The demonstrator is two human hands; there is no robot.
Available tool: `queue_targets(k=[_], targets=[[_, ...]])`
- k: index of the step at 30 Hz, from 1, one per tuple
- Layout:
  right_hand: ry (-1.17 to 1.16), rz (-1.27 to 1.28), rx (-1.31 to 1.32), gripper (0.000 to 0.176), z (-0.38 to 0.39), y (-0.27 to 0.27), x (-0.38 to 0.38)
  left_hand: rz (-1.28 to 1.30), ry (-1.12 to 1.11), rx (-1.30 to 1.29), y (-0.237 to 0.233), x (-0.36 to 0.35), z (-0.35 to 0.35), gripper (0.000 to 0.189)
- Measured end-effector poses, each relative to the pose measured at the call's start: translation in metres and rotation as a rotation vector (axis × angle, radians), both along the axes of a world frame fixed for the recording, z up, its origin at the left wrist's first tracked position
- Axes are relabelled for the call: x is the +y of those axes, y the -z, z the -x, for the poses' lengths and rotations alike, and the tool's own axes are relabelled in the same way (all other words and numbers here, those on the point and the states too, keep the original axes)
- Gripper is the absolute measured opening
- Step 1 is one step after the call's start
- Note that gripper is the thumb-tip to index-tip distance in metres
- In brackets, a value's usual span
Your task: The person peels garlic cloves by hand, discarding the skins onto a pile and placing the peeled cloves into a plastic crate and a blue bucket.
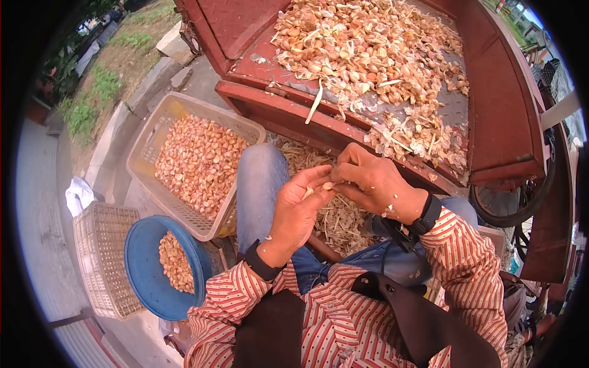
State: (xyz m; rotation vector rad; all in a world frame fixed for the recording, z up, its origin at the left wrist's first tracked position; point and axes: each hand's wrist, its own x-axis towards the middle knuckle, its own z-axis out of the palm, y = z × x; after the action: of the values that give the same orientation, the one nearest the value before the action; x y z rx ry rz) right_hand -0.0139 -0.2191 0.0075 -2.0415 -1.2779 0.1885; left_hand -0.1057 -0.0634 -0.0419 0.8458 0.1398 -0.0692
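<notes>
Beside the red cart's [276, 116] near edge, the left hand [291, 211] and right hand [383, 187] clamp fingers on a garlic clove [328, 186], likely light, firm, slick; best pinched at its ends.

Garlic cloves [368, 52] in cart [509, 116], ahead. Crate [142, 126] of cloves [199, 162] left of cart; tub [136, 270] nearer, cloves inside. Basket [98, 264] left of tub. Peelings [343, 227] between knees.

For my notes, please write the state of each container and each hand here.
Left hand: curled, holding pale cloves
Right hand: fingertips pinched
Blue tub: partly filled, tan cloves
Cream crate: partly filled, reddish cloves
Red cart: heaped, cloves with skins
Plastic basket: contents not visible
</notes>
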Motion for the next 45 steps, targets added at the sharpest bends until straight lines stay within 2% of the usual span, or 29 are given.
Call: queue_targets(k=[8,11,17,21,24,27,29,33,36,38,41,43,45], targets=[[-0.088,-0.022,-0.117,0.015,0.006,0.021,0.032,-0.05,-0.107,0.048,0.005,0.024,0.016,0.034],[-0.091,-0.055,-0.09,0.019,0.011,0.028,0.043,-0.3,-0.208,0.038,0.0,0.026,0.026,0.036],[-0.097,-0.122,-0.075,0.02,0.009,0.029,0.042,-0.483,-0.29,-0.003,-0.003,0.02,0.027,0.04],[-0.081,-0.143,-0.094,0.019,0.01,0.033,0.038,-0.466,-0.279,-0.03,0.004,0.017,0.025,0.042],[-0.04,-0.06,-0.232,0.017,0.011,0.032,0.036,-0.464,-0.274,-0.043,0.006,0.01,0.023,0.042],[-0.05,-0.084,-0.301,0.016,0.008,0.032,0.035,-0.515,-0.264,-0.066,0.007,0.007,0.021,0.042],[-0.043,-0.081,-0.263,0.014,0.009,0.032,0.032,-0.537,-0.241,-0.058,0.005,0.009,0.022,0.041],[-0.06,-0.087,-0.088,0.01,0.018,0.03,0.037,-0.468,-0.13,0.024,-0.001,0.029,0.03,0.037],[-0.155,-0.232,0.057,0.013,0.025,0.015,0.048,-0.15,-0.214,0.107,-0.01,0.068,0.058,0.035],[-0.141,-0.148,0.116,0.011,0.024,0.017,0.045,-0.134,-0.454,0.037,-0.023,0.113,0.091,0.034],[-0.17,-0.06,0.163,0.009,0.025,0.025,0.042,-0.404,-0.912,0.087,-0.037,0.182,0.158,0.04],[-0.182,0.025,0.194,0.008,0.028,0.033,0.04,-0.759,-1.118,0.248,-0.021,0.221,0.2,0.038],[-0.202,0.067,0.172,0.008,0.031,0.039,0.039,-1.285,-1.013,0.53,0.008,0.258,0.239,0.04]])
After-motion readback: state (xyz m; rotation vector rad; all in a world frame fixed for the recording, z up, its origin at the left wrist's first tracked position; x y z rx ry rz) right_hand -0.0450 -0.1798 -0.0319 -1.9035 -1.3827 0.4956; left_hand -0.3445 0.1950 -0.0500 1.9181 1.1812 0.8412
